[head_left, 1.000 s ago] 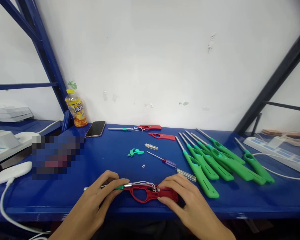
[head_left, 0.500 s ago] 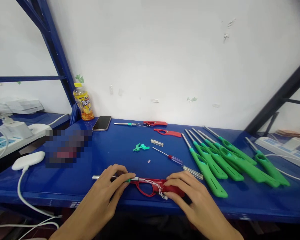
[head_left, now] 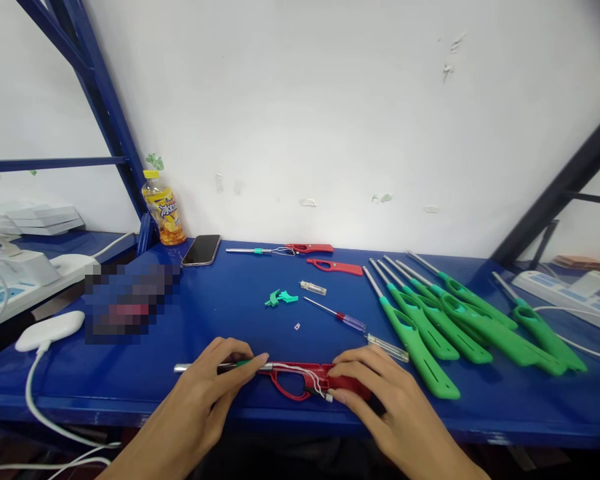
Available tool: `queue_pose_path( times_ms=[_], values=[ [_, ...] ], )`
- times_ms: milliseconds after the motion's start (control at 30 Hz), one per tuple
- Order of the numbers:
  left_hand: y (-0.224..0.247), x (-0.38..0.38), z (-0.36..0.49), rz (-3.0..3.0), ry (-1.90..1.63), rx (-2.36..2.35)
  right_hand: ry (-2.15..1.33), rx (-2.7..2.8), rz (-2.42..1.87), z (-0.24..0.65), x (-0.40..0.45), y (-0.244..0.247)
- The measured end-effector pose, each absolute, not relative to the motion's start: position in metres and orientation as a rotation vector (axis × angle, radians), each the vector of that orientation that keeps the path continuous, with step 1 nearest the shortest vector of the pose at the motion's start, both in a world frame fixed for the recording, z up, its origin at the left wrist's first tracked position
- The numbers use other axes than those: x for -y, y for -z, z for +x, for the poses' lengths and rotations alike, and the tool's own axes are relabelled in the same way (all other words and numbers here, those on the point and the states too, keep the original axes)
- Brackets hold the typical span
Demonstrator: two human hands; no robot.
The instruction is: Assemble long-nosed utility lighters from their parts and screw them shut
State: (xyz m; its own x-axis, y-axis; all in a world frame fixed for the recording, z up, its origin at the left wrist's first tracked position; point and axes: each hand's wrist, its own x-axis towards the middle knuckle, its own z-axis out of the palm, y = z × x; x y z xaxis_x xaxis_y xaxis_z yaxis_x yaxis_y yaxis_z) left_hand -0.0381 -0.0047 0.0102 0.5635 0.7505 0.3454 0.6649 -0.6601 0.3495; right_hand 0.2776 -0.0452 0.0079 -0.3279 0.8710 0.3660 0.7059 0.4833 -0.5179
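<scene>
My left hand [head_left: 220,383] pinches the metal tube [head_left: 182,367] of a lighter near the table's front edge. The tube's right end meets a red lighter handle half [head_left: 290,395], which has a trigger loop. White wires [head_left: 305,372] run from the tube along the open handle to a small white piece by my right fingertips. My right hand [head_left: 385,387] grips the wide end of that handle half and covers part of it. Beyond my hands lie small green plastic pieces [head_left: 281,298], a tiny white part [head_left: 297,327] and a screwdriver [head_left: 347,320].
Several green lighters [head_left: 425,353] lie at right. Two clear fuel tanks [head_left: 387,347] [head_left: 313,288] rest nearby. Farther back are another red lighter handle [head_left: 335,267] and a wired tube [head_left: 243,251]. A phone [head_left: 202,250], drink bottle [head_left: 164,213] and white corded device [head_left: 50,331] occupy the left.
The tube has shifted slightly left with my left hand, relative to the red handle. My right hand keeps its hold. The camera view has moved a little.
</scene>
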Motion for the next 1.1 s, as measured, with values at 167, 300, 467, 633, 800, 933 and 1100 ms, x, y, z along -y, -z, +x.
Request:
queue_pose_path(
  times_ms=[167, 300, 467, 633, 800, 933, 1100],
  values=[
    [-0.01, 0.003, -0.044, 2.618, -0.707, -1.226, -0.308, 2.158, -1.295, 0.279, 0.044, -0.007],
    [-0.009, -0.002, -0.045, 2.624, -0.768, -1.195, -0.278, 2.168, -1.295, 0.279, 0.043, -0.006],
    [-0.01, -0.002, -0.042, 2.641, -0.893, -1.168, -0.286, 2.167, -1.293, 0.278, 0.043, -0.006],
    [-0.017, 0.001, -0.041, 2.78, -0.918, -1.125, -0.305, 2.157, -1.286, 0.278, 0.043, -0.005],
    [-0.021, 0.003, -0.041, 2.889, -0.866, -1.089, -0.303, 2.153, -1.288, 0.279, 0.043, -0.004],
    [-0.016, 0.009, -0.042, 2.961, -0.745, -1.186, -0.318, 2.171, -1.284, 0.28, 0.043, -0.004],
    [-0.012, 0.014, -0.039, 3.019, -0.707, -1.221, -0.291, 2.145, -1.265, 0.279, 0.046, -0.009]
  ],
)
